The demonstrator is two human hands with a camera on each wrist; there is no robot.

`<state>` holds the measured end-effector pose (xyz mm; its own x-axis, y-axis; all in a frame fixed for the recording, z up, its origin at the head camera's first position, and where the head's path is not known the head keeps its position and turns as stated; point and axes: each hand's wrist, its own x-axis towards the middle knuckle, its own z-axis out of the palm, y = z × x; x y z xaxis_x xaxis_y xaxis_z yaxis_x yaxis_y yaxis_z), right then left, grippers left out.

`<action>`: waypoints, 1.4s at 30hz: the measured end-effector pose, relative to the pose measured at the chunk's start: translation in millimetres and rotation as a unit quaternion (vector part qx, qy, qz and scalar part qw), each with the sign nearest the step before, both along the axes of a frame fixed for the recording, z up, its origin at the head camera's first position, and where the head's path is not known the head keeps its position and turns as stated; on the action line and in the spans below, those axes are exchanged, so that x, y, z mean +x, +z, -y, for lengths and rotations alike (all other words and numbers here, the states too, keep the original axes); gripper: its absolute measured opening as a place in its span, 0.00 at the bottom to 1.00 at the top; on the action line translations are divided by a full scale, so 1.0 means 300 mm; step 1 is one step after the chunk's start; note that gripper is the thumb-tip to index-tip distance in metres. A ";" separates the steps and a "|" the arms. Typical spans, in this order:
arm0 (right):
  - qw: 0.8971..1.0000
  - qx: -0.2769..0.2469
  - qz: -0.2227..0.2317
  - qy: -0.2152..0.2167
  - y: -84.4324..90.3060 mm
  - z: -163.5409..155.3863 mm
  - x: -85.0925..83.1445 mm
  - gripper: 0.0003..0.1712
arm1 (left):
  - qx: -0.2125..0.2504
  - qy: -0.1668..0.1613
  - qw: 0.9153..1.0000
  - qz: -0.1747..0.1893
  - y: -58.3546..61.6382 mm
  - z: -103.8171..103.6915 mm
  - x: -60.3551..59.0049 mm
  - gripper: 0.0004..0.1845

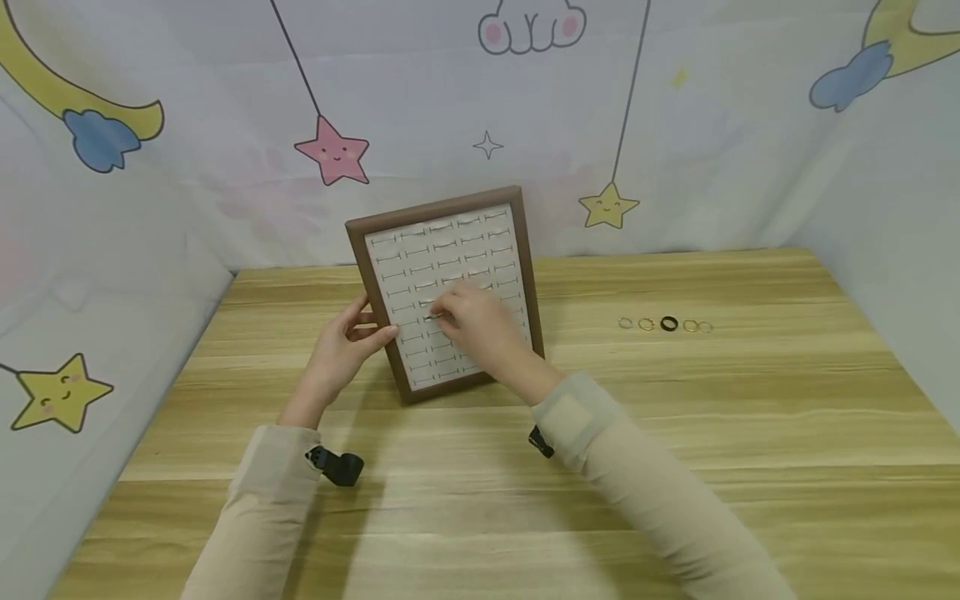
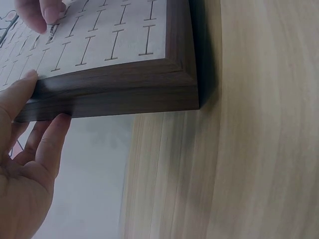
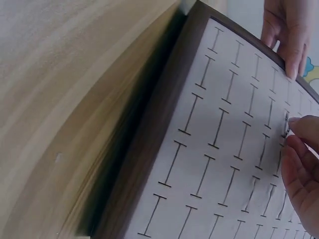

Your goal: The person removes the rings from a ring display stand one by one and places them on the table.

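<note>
**Ring going into the slotted tray**

Between the hands, the ring tray (image 1: 450, 292) stands tilted on the bench (image 1: 675, 433); left hand (image 1: 341, 354) grips its frame edge, right hand (image 1: 480, 325) pinches a small, light, probably slippery ring (image 3: 286, 125) at a slot

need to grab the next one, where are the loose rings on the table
In the head view the loose rings lie in a short row on the wooden table, to the person's right of the ring display tray and clear of both hands.
</note>
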<state>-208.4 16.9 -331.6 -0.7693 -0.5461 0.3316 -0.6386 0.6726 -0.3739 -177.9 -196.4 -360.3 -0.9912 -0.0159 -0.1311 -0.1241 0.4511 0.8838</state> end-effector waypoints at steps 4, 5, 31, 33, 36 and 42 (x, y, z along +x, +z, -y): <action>1.000 0.003 -0.017 -0.003 -0.014 0.010 0.005 0.08 | -0.001 0.000 1.000 0.001 0.001 0.000 0.000 0.47; 1.000 0.002 -0.024 -0.004 -0.017 0.011 0.006 0.07 | -0.001 0.000 1.000 0.001 0.001 0.000 0.000 0.46; 0.998 -0.045 0.042 0.006 -0.032 0.004 -0.014 0.05 | -0.005 -0.001 1.000 0.007 0.009 0.001 0.008 0.47; 0.998 -0.047 0.051 0.010 -0.029 0.000 -0.017 0.05 | -0.005 -0.001 1.000 0.007 0.008 0.001 0.007 0.47; 0.996 -0.058 0.063 0.017 -0.027 -0.008 -0.022 0.06 | -0.006 0.000 1.000 0.006 0.007 0.001 0.005 0.47; 0.990 -0.090 0.111 0.014 -0.026 -0.020 -0.034 0.06 | -0.007 0.002 1.000 0.007 0.004 -0.001 0.001 0.47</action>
<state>-218.6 22.9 -339.3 -0.8190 -0.5160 0.2509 -0.5456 0.5650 -0.6189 -177.6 -196.2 -358.9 -0.9892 -0.0226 -0.1446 -0.1385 0.4635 0.8752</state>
